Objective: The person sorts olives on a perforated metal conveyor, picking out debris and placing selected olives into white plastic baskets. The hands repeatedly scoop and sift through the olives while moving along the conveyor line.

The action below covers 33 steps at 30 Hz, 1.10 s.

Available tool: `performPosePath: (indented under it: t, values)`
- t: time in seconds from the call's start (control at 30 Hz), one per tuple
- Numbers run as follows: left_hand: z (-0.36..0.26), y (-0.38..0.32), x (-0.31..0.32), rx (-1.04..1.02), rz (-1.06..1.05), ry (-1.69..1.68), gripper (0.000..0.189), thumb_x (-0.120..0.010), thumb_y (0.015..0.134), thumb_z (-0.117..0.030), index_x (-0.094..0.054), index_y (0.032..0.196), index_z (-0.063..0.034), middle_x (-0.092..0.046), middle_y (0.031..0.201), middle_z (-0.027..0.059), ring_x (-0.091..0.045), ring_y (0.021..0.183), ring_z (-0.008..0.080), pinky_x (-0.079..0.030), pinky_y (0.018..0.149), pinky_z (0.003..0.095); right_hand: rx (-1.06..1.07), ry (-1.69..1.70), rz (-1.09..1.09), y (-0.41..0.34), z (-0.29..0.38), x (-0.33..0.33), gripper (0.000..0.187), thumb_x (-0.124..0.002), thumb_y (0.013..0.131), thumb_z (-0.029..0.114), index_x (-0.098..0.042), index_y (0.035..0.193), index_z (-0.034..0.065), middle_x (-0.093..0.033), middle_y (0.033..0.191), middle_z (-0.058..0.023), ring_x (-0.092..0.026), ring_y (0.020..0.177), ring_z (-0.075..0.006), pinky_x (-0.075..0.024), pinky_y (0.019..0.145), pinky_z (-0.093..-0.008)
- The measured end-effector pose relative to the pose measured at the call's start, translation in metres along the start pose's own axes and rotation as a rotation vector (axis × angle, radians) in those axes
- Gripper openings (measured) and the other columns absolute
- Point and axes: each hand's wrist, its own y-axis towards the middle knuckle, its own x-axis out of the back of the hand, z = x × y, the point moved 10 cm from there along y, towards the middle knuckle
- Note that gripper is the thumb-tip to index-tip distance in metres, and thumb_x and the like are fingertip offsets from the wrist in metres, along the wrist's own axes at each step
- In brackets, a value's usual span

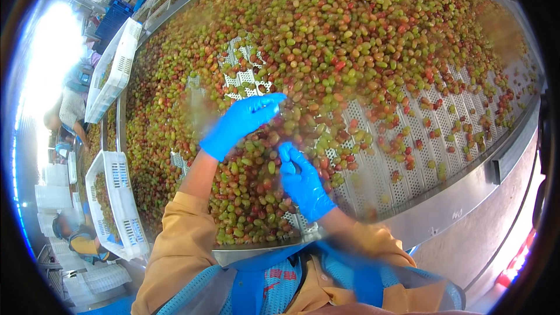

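A thick layer of small oval green and red fruits [345, 43], which look like grapes, covers a perforated metal conveyor belt [372, 170] in front of me. My left hand [245, 124], in a blue glove, hovers over the fruit near the middle, fingers stretched right with a gap above the thumb. No fruit shows in it. Below and to its right, my right hand [305, 186], also gloved in blue, is held low over the fruit. Its thumb and forefinger tips come close together while the other fingers curl. Whether something small is pinched there is hidden.
A metal rim [459, 210] borders the belt on my side. Two white plastic crates, an upper one [114, 74] and a lower one [120, 197] holding fruit, stand along the left. Co-workers [72, 107] are further left. Stacked crates [52, 192] stand behind.
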Motion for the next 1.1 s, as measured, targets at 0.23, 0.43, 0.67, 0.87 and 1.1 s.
performPosePath:
  t: [0.23,0.43,0.67,0.87,1.1]
  values:
    - [-0.067,0.117,-0.067,-0.776,-0.008,1.134,0.055,-0.054,0.099,-0.044,-0.042,0.151,-0.0304,-0.032,0.159,0.0112,-0.039,0.141,0.0356,-0.037,0.112,0.0529,0.031,-0.314,-0.097,-0.017,0.013,0.003,0.035,-0.052,0.103,0.006,-0.053,0.138,0.0066,-0.059,0.106,0.0054,-0.046,0.073,-0.0009,-0.0372,0.060,-0.0150]
    - [-0.046,0.216,-0.041,-0.815,0.159,1.279,0.041,-0.065,0.092,-0.029,-0.060,0.131,-0.0392,-0.036,0.159,0.0007,-0.036,0.145,0.0285,-0.027,0.111,0.0633,-0.195,0.077,-0.211,-0.023,-0.001,0.019,0.030,-0.057,0.101,0.023,-0.059,0.127,0.0094,-0.062,0.100,0.0020,-0.050,0.074,-0.0095,-0.0381,0.057,-0.0223]
    - [0.012,0.317,0.233,-0.073,-0.883,1.611,0.053,-0.055,0.098,-0.047,-0.043,0.149,-0.0343,-0.022,0.162,0.0179,-0.020,0.150,0.0394,-0.015,0.119,0.0643,-0.292,0.112,-0.173,-0.033,-0.011,0.024,0.029,-0.059,0.100,0.027,-0.059,0.123,0.0086,-0.062,0.095,0.0005,-0.050,0.070,-0.0089,-0.0375,0.055,-0.0226]
    - [0.041,0.277,0.108,-0.047,-0.439,0.676,0.068,-0.066,0.089,-0.054,-0.051,0.145,-0.0173,-0.034,0.156,0.0210,-0.045,0.137,0.0400,-0.041,0.110,0.0521,-0.235,0.052,-0.212,-0.025,-0.003,0.042,0.031,-0.060,0.099,0.025,-0.060,0.126,0.0085,-0.064,0.106,-0.0005,-0.054,0.076,-0.0097,-0.0404,0.057,-0.0215]
    - [-0.042,0.083,-0.132,-0.392,0.475,0.281,0.056,-0.067,0.094,-0.038,-0.051,0.145,-0.0185,-0.042,0.151,0.0188,-0.040,0.140,0.0356,-0.040,0.111,0.0476,-0.209,-0.264,-0.180,-0.040,0.012,0.020,0.034,-0.055,0.102,0.023,-0.057,0.132,0.0074,-0.063,0.114,0.0004,-0.049,0.079,-0.0075,-0.0408,0.064,-0.0211]
